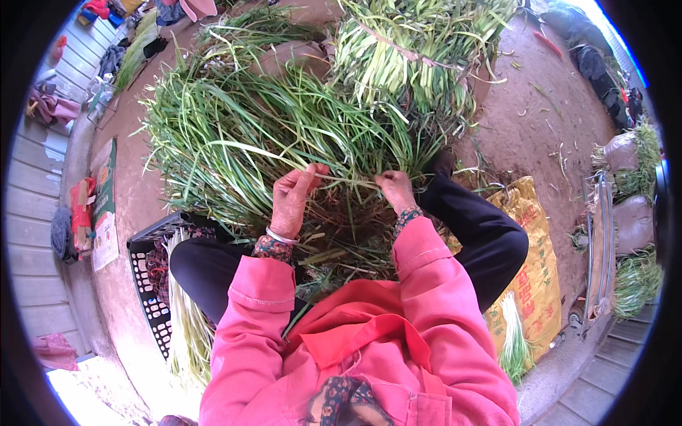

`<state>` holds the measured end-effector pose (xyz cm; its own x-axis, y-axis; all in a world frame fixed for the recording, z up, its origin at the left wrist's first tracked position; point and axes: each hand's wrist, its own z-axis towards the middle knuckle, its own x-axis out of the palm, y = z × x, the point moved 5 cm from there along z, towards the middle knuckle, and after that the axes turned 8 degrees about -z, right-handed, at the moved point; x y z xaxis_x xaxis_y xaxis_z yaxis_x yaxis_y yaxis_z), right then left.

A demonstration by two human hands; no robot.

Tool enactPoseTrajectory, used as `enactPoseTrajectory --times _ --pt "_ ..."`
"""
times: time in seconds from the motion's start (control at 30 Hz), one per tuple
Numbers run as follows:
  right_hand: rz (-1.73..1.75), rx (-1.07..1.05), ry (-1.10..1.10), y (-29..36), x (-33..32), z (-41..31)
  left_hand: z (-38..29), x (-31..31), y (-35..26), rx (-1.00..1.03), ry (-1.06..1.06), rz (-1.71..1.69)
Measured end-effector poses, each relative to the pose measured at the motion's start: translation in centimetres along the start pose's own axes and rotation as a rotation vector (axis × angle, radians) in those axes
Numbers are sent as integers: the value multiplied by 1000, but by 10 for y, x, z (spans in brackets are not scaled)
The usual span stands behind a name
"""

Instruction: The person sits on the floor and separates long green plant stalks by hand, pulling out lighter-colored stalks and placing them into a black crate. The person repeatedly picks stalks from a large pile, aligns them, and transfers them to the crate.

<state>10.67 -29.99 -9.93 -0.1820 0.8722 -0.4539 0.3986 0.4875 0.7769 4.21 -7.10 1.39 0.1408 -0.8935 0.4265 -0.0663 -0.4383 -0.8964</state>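
A thin pale stalk [346, 180] of a long-leaved green vegetable is stretched between my two hands. My left hand [292, 199], with a bangle on its wrist, pinches one end between thumb and fingers. At the other end, my right hand [396, 190] grips the stalk; its fingertips are slightly blurred. Just beyond my hands spreads a large loose heap of the same long green leaves [256, 128]. Below the stalk, between my legs, brown roots and leaf scraps [341, 223] cover the ground.
A tied bundle of leafy greens [405, 53] stands behind the heap. On my left, a black plastic crate [152, 298] is beside pale trimmed stalks [186, 319]. To my right, a yellow woven sack [538, 266] carries a small trimmed bunch [512, 341]. A metal-framed item [599, 245] lies farther right.
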Motion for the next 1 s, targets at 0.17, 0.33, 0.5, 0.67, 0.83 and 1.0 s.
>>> enactPoseTrajectory --times 0.17,0.33,0.5,0.67,0.83,1.0 --pt "-304 5 -439 -29 -37 -3 -1 1 3 -9 -60 -61" --pt "185 -367 -274 50 -36 -32 1 -14 -35 101 -180 -23" --pt "-161 -872 279 132 50 -84 6 -30 -65 30 -192 21" --pt "-575 -924 337 92 48 -95 31 -91 -180 239 -238 318" --pt "-849 -1010 841 40 36 -136 50 -133 -351 429 -276 121" --pt "-366 -520 152 37 -9 -33 67 -115 -317 319 16 -131"
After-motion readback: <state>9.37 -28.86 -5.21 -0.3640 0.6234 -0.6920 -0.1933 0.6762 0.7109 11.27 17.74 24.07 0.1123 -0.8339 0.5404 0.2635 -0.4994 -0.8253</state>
